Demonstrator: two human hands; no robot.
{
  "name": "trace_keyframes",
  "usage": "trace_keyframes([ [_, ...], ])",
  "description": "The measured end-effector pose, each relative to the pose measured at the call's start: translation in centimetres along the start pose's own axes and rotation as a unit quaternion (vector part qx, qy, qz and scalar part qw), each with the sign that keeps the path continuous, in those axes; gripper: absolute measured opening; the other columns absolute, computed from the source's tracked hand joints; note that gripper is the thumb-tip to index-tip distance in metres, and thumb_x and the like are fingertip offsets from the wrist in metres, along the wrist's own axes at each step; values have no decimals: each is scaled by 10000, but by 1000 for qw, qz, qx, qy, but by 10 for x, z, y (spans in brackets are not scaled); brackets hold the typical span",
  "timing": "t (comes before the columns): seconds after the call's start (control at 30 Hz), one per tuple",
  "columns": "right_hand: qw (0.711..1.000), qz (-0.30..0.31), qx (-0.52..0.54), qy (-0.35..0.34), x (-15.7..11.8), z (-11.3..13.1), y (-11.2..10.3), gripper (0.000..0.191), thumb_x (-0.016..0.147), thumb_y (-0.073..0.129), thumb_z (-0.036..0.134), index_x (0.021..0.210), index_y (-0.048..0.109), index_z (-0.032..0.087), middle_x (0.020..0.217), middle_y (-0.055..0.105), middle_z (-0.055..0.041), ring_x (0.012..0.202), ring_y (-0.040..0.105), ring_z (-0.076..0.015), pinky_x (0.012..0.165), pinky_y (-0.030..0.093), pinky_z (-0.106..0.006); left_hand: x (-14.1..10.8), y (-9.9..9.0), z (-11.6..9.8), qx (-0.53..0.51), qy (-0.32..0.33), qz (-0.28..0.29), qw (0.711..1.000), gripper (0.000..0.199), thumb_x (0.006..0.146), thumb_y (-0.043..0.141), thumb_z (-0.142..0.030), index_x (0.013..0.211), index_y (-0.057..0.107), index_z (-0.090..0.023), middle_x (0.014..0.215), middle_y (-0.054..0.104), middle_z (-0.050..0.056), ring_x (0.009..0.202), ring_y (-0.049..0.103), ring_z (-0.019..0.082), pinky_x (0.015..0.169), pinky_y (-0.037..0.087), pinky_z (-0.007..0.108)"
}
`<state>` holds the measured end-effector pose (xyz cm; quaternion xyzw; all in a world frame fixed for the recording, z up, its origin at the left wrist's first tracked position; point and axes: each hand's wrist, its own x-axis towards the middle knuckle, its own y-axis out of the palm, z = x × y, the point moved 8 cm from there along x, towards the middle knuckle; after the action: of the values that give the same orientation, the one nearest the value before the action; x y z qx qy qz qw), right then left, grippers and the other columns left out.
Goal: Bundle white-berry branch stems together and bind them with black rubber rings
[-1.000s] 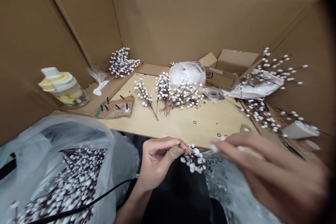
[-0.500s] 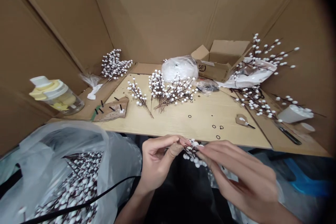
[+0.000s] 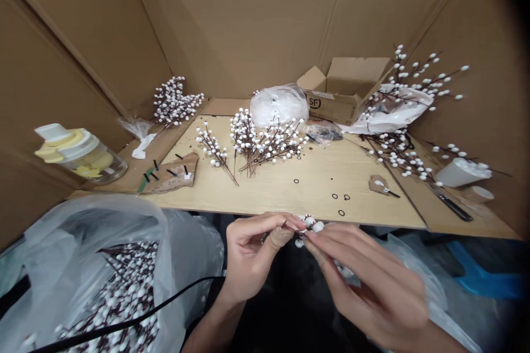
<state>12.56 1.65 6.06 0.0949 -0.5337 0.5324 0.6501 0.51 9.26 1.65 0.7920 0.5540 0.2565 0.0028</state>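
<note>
L hand (image 3: 250, 253) + R hand (image 3: 370, 278) both pinching 1 wht-berry sprig (image 3: 317, 226), just off worktop's (image 3: 265, 198) front edge. On worktop: 1 SF box (image 3: 331, 106) at back, 1 bottle (image 3: 89, 157) L end, 1 knife (image 3: 454, 208) R end, at least 4 blk rings (image 3: 342, 213) nr front. 1 lg open bag (image 3: 194, 242) w/ berry stems (image 3: 124, 292) (uncountable) below worktop's front L.

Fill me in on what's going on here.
A person is working on a berry sprig just off the near edge of the table. The left hand pinches it, and the fingertips of the right hand are at its white berries; exactly what they grip is hidden. More sprigs lie mid-table, and a plastic bag full of them stands on the left. An open box sits at the back.
</note>
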Motion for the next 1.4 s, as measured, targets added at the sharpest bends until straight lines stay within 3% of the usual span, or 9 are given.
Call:
trace_keyframes([
  [0.27,1000,2,-10,-12,-2,-2,5,506,717,571,-81,1170,578,145,965,616,-48,916,595,-132,806,545,-303,1,0,1,12,0,5,1000,153,824,593,-115,835,723,-195,839,713,49,820,664,172,845,527,314],
  [0.47,999,-10,-34,-28,0,-2,7,462,713,583,-84,1125,576,125,959,623,-61,933,595,-141,824,548,-310,3,2,-1,5,9,26,1000,267,818,576,-49,904,731,-248,848,713,15,830,664,146,847,524,283],
  [0.7,989,8,-133,-57,-5,2,16,296,747,596,-31,1025,585,68,939,627,-103,944,601,-191,818,551,-353,2,0,3,14,1,5,1000,220,810,597,-74,902,741,-212,833,711,41,835,666,164,847,532,301],
  [0.9,975,-8,-210,-75,-19,6,23,339,732,645,18,1064,593,63,1023,617,-113,1041,573,-237,874,537,-371,0,1,4,20,0,-4,1000,255,816,587,-61,919,737,-239,831,710,17,842,658,139,860,517,261],
  [1.03,970,-17,-224,-98,-20,14,27,286,770,601,19,1055,590,27,1035,608,-141,1054,562,-265,871,522,-396,-3,0,5,-10,12,-17,1000,188,832,571,-85,869,727,-184,805,691,41,805,646,151,855,509,291],
  [1.13,973,19,-204,-106,-9,21,28,221,814,547,12,1031,591,20,1026,612,-133,1026,575,-231,889,505,-373,-6,-6,4,-15,24,-30,999,163,837,563,-89,852,711,-156,802,685,59,788,634,157,826,506,297],
  [1.23,993,77,-68,-56,13,14,23,156,836,573,73,989,601,66,967,619,-83,922,592,-140,844,513,-287,-9,-18,2,-14,19,-36,999,167,840,555,-82,853,703,-158,800,682,57,794,626,154,794,502,275],
  [1.3,995,98,18,-5,30,-2,21,89,836,599,116,922,617,100,886,617,-47,826,586,-92,757,512,-223,-12,-29,0,-23,13,-45,999,169,844,553,-88,856,703,-165,793,680,51,800,620,151,794,495,266],
  [1.4,996,89,-15,9,57,-38,34,70,852,568,108,844,636,124,812,616,-17,760,576,-72,700,480,-194,-16,-43,-4,-39,4,-53,998,162,847,559,-105,851,706,-174,786,679,45,799,617,149,791,487,259],
])
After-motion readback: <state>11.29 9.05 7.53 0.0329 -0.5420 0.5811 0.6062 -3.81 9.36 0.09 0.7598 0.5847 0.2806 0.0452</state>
